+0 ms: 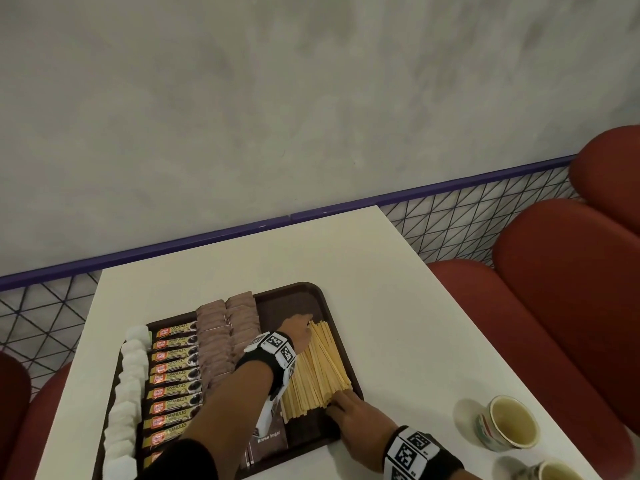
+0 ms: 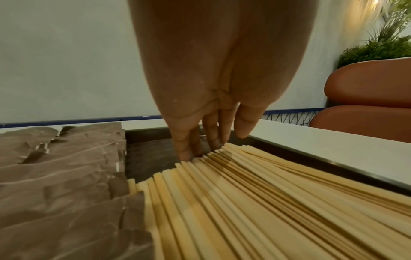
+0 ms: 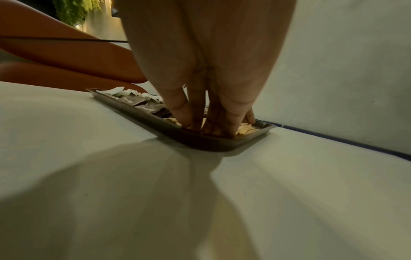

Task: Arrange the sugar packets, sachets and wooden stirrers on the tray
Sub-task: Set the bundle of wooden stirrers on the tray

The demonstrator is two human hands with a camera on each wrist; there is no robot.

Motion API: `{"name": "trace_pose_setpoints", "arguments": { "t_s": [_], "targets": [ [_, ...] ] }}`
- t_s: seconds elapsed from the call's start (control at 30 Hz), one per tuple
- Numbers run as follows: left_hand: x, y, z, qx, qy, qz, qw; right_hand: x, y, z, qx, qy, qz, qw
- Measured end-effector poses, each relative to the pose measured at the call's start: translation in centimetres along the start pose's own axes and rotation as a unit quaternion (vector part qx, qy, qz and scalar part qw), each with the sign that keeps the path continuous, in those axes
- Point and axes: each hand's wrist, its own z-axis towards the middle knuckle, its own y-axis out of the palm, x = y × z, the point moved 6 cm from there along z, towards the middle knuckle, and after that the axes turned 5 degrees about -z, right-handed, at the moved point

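Note:
A dark brown tray [image 1: 311,294] lies on the white table [image 1: 398,306]. It holds a row of white sugar packets [image 1: 130,375], orange-black coffee sachets [image 1: 173,379], brown sugar packets [image 1: 227,327] and a fanned pile of wooden stirrers [image 1: 320,368]. My left hand [image 1: 298,332] reaches over the tray, and its straight fingers [image 2: 184,151] press against the stirrers' far ends [image 2: 213,153]. At the near ends my right hand [image 1: 343,405] presses with straight fingers [image 3: 184,116] inside the tray's near rim [image 3: 200,142]. Neither hand grips anything.
Two cups [image 1: 509,422] stand on the table at the near right, the second cup [image 1: 554,472] at the frame's bottom edge. Red padded seats [image 1: 554,289] flank the table on the right and left. A wire mesh rail [image 1: 467,216] and grey wall run behind.

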Motion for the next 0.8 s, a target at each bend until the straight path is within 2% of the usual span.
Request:
{"name": "trace_pose_setpoints", "arguments": {
  "t_s": [0.1, 0.27, 0.43, 0.57, 0.7, 0.8],
  "targets": [
    [0.5, 0.5, 0.1, -0.015, 0.009, -0.003, 1.000, 0.1, -0.1, 0.2, 0.005, 0.000, -0.004, 1.000],
    [1.2, 0.4, 0.6, 0.005, 0.018, -0.010, 1.000, 0.0, -0.1, 0.3, 0.006, -0.008, -0.002, 1.000],
    [1.4, 1.5, 0.9, -0.035, 0.022, 0.017, 0.999, -0.3, -0.4, 0.2, 0.028, -0.021, 0.004, 0.999],
    [1.0, 1.1, 1.0, -0.018, 0.024, 0.023, 0.999, 0.2, -0.2, 0.3, 0.023, -0.017, 0.019, 0.999],
    [0.3, 1.0, 0.7, -0.028, 0.024, 0.033, 0.999, 0.3, -0.6, 0.4, 0.083, -0.019, 0.005, 0.996],
    [-0.5, -0.2, 0.4, -0.003, 0.020, 0.012, 1.000, 0.9, -1.2, 0.5, 0.146, 0.039, 0.032, 0.988]
  ]
}}
